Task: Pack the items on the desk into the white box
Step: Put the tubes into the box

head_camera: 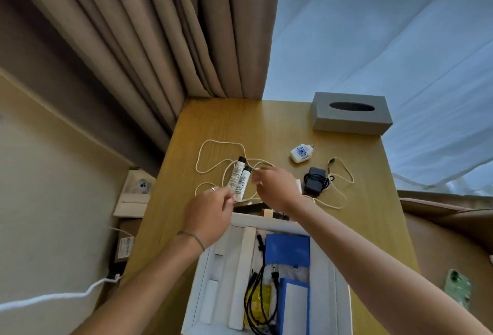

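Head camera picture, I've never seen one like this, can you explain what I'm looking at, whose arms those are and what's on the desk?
There is no machine here. A person wears a wide-angle camera on the head, so you look down along their two bare arms at a wooden desk.

The left hand and right hand both pinch parts of a white cord that loops across the desk. Two small tubes lie among the loops.

Further right are a white plug, a black adapter with its own cord, and a grey tissue box at the back.

Nearest the person is the open white box. It already holds black cables and blue packages.

The task is packing the desk items into that box.
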Motion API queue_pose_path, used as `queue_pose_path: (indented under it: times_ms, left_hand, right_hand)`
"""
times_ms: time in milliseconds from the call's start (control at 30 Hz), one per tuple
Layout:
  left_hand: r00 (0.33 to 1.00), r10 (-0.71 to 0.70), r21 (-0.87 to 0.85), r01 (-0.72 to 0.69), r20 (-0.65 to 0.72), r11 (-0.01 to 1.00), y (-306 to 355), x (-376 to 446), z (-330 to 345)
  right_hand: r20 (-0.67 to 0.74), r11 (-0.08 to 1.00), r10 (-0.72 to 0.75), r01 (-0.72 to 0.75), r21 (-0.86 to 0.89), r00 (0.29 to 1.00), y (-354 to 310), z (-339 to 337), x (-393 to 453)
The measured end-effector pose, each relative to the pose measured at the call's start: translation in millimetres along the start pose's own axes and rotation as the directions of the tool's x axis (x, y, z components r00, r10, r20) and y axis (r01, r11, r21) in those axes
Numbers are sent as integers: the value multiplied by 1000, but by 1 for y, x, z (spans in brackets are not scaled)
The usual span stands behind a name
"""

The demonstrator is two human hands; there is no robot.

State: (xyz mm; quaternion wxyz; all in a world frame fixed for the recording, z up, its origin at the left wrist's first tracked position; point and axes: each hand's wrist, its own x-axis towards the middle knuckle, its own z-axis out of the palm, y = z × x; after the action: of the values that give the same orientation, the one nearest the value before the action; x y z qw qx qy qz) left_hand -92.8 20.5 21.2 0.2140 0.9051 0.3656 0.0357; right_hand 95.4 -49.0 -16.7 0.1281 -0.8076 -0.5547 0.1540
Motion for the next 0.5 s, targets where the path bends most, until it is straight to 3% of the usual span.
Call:
queue_pose_path:
  times_ms: [300, 500]
  left_hand:
    - [975, -221, -94, 222, 22, 970, -38, 24, -6]
    - [966, -257, -57, 259, 36, 964, -54, 51, -1]
  right_hand:
    - [282, 893, -257, 339, -296, 924, -5, 53, 71]
    - [204, 858, -354, 404, -317, 913, 7, 68, 75]
